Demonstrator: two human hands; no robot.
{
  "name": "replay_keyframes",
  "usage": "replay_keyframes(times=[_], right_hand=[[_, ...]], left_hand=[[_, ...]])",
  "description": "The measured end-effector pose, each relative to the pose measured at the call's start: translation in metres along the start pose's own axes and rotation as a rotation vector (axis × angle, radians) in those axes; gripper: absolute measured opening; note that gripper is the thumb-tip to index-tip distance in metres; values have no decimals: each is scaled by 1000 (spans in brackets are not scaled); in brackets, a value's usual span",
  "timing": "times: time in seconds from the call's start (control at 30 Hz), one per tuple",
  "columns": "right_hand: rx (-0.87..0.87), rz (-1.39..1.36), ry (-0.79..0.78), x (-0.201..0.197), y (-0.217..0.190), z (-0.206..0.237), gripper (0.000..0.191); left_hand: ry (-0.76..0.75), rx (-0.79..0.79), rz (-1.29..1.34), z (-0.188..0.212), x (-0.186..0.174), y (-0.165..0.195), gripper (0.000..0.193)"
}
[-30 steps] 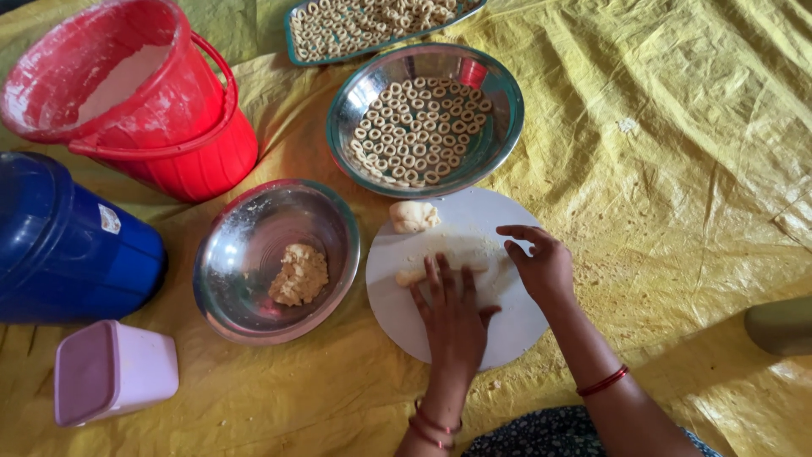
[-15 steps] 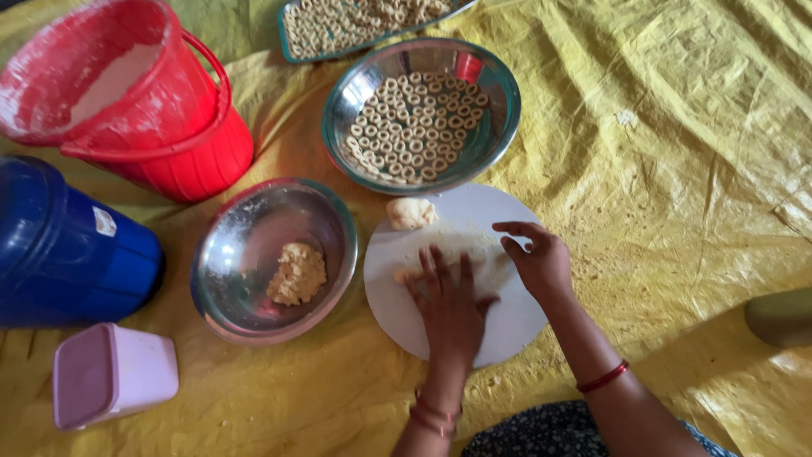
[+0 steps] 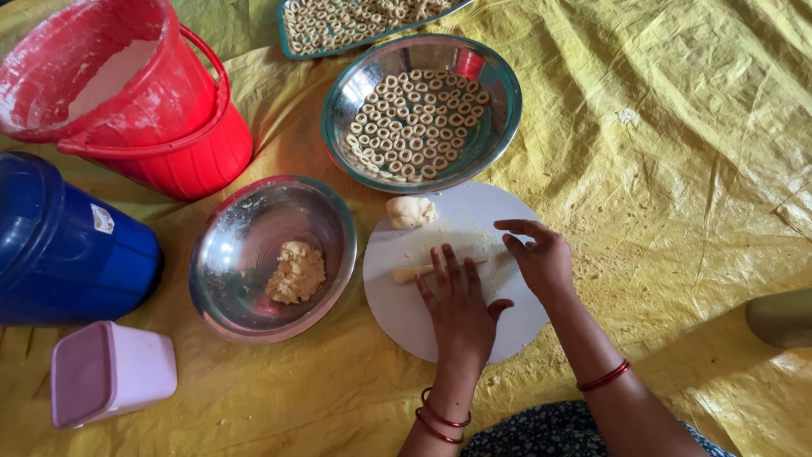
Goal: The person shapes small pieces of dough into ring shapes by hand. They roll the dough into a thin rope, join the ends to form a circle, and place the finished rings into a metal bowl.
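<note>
At frame centre on the white round board [image 3: 397, 315], the thin dough rope [image 3: 409, 273] lies left-right beneath the flat, spread left hand [image 3: 461, 306], nearer than the loosely open, empty right hand [image 3: 541, 258].

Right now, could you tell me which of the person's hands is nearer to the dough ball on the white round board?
Left. The left hand lies just below the dough ball, fingers on the dough strip. The right hand is farther right on the board.
</note>
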State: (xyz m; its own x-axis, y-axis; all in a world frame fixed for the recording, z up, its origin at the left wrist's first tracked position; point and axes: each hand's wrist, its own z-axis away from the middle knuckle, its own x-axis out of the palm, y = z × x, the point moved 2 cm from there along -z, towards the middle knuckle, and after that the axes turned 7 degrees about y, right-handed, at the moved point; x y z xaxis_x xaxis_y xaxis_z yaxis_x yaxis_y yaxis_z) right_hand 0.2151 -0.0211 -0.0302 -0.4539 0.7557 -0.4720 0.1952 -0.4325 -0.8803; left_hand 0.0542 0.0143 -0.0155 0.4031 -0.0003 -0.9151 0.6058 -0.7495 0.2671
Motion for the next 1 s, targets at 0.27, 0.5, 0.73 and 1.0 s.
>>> replay_keyframes(times=[0.27, 0.5, 0.73, 1.0], right_hand=[[-41, -18, 18, -1, 4, -3, 21], [-34, -40, 6, 0, 3, -3, 21], [-477, 260, 55, 1, -13, 13, 22], [-900, 428, 36, 35, -30, 37, 26]], left_hand=[[40, 76, 19, -18, 12, 8, 87], [40, 73, 90, -7, 11, 8, 84], [245, 21, 113, 42, -14, -23, 47], [354, 52, 38, 5, -6, -58, 37]])
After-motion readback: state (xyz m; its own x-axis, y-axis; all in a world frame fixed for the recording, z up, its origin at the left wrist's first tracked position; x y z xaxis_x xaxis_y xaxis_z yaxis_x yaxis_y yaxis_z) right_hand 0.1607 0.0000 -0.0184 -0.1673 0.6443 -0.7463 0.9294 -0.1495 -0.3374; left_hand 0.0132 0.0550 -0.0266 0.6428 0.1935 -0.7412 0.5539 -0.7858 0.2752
